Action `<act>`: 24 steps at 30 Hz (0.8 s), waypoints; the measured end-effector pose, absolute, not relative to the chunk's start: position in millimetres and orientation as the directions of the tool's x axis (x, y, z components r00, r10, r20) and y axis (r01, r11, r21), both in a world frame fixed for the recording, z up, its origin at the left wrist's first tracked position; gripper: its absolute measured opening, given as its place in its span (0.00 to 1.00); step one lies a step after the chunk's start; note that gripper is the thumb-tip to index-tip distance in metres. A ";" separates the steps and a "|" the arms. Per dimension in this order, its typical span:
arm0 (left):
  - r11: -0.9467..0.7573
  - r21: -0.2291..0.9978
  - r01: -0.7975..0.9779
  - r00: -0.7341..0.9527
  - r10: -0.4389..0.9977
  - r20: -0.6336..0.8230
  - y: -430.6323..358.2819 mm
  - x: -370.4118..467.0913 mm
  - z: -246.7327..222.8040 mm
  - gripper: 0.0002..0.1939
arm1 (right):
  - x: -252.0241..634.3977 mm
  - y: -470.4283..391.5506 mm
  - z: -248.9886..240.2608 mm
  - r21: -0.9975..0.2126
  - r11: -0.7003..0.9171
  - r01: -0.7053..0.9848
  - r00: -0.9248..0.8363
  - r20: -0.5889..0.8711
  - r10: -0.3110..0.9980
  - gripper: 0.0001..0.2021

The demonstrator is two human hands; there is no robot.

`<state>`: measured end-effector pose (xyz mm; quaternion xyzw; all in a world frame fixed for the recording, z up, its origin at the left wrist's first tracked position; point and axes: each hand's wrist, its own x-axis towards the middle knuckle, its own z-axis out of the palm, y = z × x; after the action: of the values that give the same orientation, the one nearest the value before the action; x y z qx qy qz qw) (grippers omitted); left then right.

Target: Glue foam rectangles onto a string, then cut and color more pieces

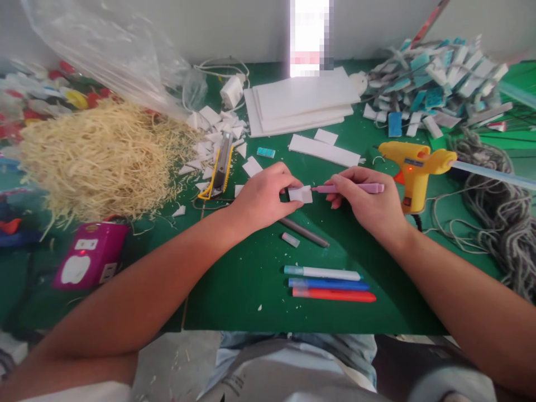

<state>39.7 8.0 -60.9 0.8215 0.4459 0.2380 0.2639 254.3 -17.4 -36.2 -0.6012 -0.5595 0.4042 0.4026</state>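
Observation:
Between the thumb and fingers of my left hand point(268, 195) is a small white foam piece point(302, 194) with a dark edge on its left. My right hand point(364, 198) grips a pink marker point(371, 188), its tip at the right edge of the piece. Just below lies a loose marker cap point(290, 240) beside a dark grey marker point(307, 233). Closer to me, white point(326, 273), blue point(335, 284) and red point(339, 295) markers lie side by side. A small turquoise block point(266, 152) and a white strip point(324, 149) lie beyond my hands.
A yellow glue gun point(412, 167) with a lit red light stands right of my right hand, near grey yarn point(515, 245). A box cutter point(220, 167) lies left among white scraps. Straw point(100, 162), a purple power box point(91, 255), foam sheets point(301, 100) and a tagged-piece pile point(439, 78) surround the workspace.

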 end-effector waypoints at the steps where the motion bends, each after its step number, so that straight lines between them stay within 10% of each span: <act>1: -0.458 0.655 0.601 0.484 0.861 0.158 8.0 39.7 -61.1 0.12 | 254.5 -17.6 -36.0 -0.930 -0.050 0.364 0.040 -0.038 0.998 0.10; 24: -0.418 0.679 0.603 0.465 0.876 0.126 10.7 39.5 -61.9 0.13 | 253.4 -16.8 -36.6 -0.940 -0.039 0.339 0.055 -0.022 0.998 0.11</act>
<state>39.5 10.7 -61.9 0.8071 0.4582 0.2398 0.2848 253.4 -16.8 -36.6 -0.5987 -0.5582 0.4014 0.4109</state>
